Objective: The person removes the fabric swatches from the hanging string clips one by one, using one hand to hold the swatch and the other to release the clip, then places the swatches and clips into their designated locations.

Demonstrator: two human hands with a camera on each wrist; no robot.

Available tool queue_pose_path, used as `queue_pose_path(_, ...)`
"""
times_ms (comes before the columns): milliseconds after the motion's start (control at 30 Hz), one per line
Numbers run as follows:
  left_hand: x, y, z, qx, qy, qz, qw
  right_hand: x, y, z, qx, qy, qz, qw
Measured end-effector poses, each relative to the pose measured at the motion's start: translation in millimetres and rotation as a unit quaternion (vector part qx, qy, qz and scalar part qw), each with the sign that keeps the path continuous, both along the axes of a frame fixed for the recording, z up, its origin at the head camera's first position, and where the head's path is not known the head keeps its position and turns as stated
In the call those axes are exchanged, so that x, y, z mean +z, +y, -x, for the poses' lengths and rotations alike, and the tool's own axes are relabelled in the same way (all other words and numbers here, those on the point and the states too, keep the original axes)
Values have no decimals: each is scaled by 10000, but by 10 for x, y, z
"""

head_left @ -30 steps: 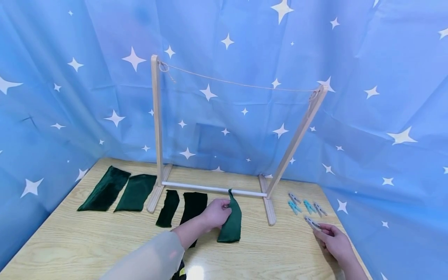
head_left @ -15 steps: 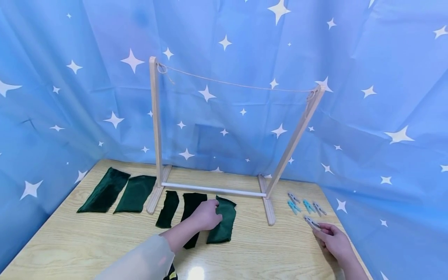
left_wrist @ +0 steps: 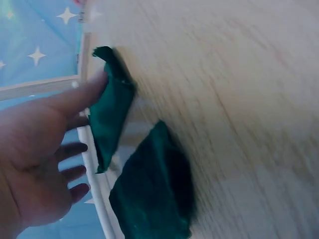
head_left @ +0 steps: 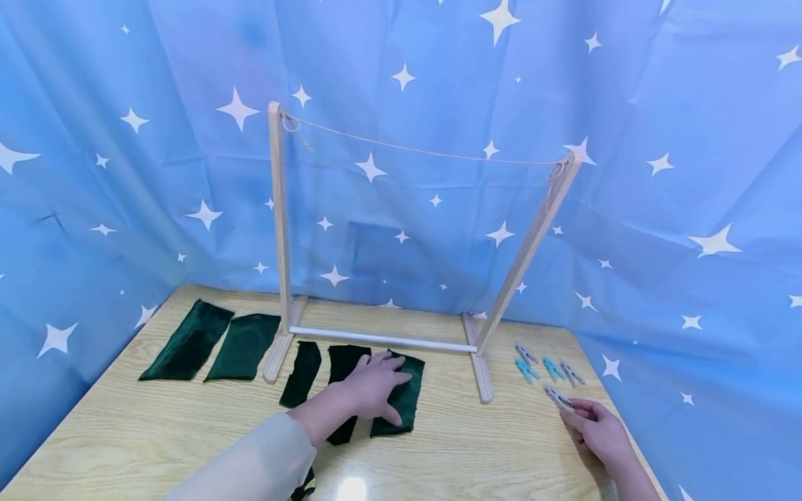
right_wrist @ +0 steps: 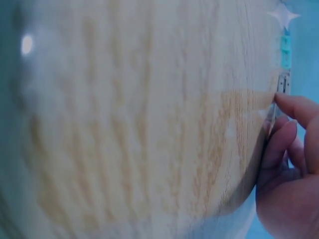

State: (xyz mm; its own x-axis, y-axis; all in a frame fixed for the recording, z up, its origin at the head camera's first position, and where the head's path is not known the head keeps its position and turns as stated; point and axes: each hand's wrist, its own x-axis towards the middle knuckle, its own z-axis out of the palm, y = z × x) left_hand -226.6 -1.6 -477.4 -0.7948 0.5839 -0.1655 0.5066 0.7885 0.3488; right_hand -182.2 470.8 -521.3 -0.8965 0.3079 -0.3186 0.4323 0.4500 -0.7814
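My left hand [head_left: 370, 390], fingers spread, lies over a green cloth piece [head_left: 409, 393] in the head view, partly covering it. In the left wrist view the thumb overlaps the upper part of that green cloth [left_wrist: 112, 114]. A darker cloth strip [head_left: 343, 428] lies partly under the same hand and forearm. At the right, my right hand [head_left: 598, 431] pinches a grey clothespin [head_left: 557, 398] between thumb and fingers, close to the table. Several other clothespins [head_left: 551, 369], teal and grey, lie just beyond it.
A wooden frame with a string [head_left: 426, 151] across its top stands at the back, its white lower bar [head_left: 382, 339] behind the cloths. More dark green cloths lie leftward: a narrow strip [head_left: 302, 374] and two wider pieces [head_left: 244, 346]. A blue starred curtain [head_left: 401, 209] surrounds the wooden table [head_left: 156, 438].
The green cloth has gone from raised at one edge to lying flat, a little further left. My left hand has let go of it and spread its fingers. The right hand keeps still.
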Motion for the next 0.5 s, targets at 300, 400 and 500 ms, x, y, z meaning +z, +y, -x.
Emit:
queue_pose_path(300, -12, 91, -46, -139, -315, 459, 9984, 10, -2, -13, 18, 17, 11, 10000)
queue_pose_path(400, -10, 118, -58, -128, -223, 543, 9982, 14, 3, -3, 32, 35, 9, 10000)
queue_pose_path(500, -14, 130, -64, -130, -195, 513, 9984, 0, 14, -2, 47, 61, -5, 10000)
